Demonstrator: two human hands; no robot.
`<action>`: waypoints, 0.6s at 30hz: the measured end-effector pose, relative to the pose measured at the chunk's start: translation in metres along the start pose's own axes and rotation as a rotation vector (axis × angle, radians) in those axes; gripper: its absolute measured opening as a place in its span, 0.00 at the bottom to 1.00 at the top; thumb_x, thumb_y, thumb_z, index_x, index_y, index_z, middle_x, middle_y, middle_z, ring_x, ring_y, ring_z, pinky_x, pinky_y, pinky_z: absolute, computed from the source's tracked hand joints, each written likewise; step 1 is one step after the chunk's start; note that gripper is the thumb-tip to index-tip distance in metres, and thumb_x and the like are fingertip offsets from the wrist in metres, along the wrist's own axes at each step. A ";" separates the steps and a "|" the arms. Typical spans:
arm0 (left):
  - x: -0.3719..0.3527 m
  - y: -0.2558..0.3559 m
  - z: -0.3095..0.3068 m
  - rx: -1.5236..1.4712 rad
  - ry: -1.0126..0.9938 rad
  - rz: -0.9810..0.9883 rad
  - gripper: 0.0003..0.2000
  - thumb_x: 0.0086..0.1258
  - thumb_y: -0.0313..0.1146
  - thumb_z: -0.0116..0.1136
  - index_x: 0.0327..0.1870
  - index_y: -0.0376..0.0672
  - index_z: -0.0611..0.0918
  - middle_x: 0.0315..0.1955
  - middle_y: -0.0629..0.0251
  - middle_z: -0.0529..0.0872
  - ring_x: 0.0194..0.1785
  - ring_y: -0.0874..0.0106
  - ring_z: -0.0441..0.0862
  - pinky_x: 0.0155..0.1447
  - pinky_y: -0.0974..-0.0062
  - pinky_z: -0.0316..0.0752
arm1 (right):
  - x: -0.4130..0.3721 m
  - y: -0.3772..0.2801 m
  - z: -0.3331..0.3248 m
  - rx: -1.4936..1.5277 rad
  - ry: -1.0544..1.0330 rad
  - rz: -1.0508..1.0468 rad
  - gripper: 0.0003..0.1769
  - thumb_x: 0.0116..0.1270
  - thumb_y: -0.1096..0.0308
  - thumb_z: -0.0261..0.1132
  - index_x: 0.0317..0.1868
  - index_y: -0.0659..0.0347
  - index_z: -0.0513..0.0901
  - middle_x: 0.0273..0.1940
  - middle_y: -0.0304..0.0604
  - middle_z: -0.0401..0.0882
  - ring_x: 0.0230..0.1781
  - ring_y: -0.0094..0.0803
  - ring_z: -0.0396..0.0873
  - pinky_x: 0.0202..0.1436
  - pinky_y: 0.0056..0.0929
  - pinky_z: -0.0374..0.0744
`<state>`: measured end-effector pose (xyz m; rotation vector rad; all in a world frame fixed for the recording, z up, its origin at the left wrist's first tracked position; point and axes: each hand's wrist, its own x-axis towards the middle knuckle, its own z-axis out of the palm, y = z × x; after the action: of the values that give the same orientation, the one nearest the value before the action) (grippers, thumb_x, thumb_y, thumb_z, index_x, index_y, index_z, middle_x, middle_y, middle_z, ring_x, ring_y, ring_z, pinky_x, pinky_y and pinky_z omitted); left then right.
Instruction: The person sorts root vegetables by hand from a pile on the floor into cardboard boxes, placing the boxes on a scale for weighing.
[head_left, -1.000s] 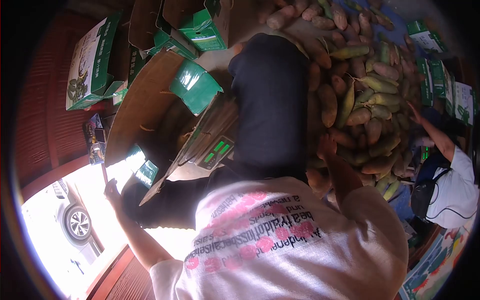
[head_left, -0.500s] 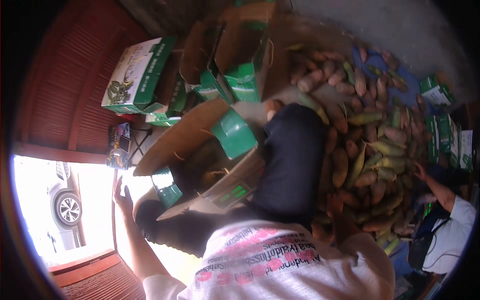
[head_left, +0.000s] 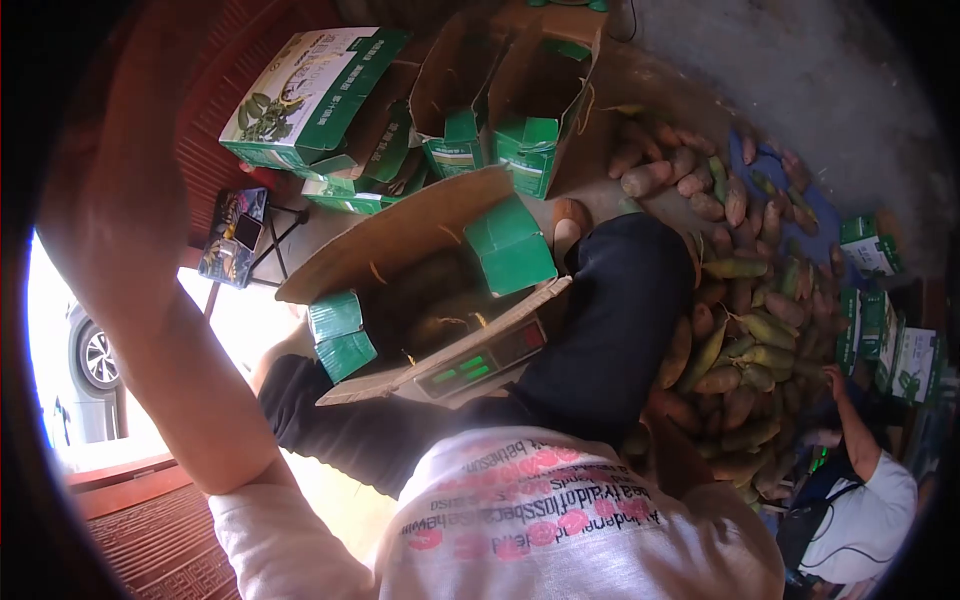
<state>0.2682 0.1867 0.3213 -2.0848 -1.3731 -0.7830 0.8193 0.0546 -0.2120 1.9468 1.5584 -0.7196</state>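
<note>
Brown carton (head_left: 395,231), green flaps (head_left: 511,243), green digits (head_left: 472,366), white shirt (head_left: 570,525) with pink print, black trousers (head_left: 628,310), reddish-and-green produce (head_left: 768,355)

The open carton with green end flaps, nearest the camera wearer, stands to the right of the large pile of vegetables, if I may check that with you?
Only the side is wrong: the head view shows the open carton with its green end flaps to the left of the large pile of vegetables. The rest holds.

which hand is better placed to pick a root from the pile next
Right, probably: the right arm reaches beside the root pile; the left arm is raised on the opposite side.
</note>
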 end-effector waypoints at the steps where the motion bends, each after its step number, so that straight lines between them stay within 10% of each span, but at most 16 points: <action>1: -0.010 -0.005 0.003 0.005 -0.042 -0.003 0.18 0.71 0.37 0.49 0.55 0.33 0.74 0.48 0.50 0.80 0.55 0.64 0.77 0.59 0.66 0.72 | 0.007 0.000 -0.010 0.069 0.049 -0.007 0.43 0.46 0.67 0.72 0.63 0.64 0.60 0.56 0.55 0.70 0.57 0.50 0.71 0.58 0.40 0.73; 11: -0.080 0.067 0.012 -0.494 -0.089 0.241 0.18 0.72 0.38 0.47 0.52 0.32 0.76 0.48 0.49 0.80 0.54 0.62 0.77 0.59 0.66 0.71 | 0.020 0.066 -0.217 0.470 0.819 -0.151 0.41 0.43 0.62 0.76 0.55 0.62 0.64 0.51 0.51 0.74 0.53 0.45 0.74 0.54 0.38 0.71; 18: -0.100 0.070 0.027 -0.613 -0.069 0.265 0.18 0.72 0.39 0.45 0.50 0.31 0.77 0.47 0.49 0.80 0.53 0.61 0.77 0.58 0.66 0.70 | -0.101 -0.075 -0.410 0.656 0.874 -0.704 0.42 0.48 0.70 0.72 0.64 0.61 0.63 0.58 0.47 0.70 0.59 0.35 0.69 0.64 0.33 0.65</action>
<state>0.3065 0.1173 0.2239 -2.7074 -0.9234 -1.1243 0.7567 0.2849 0.1445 2.3266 2.9258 -0.7407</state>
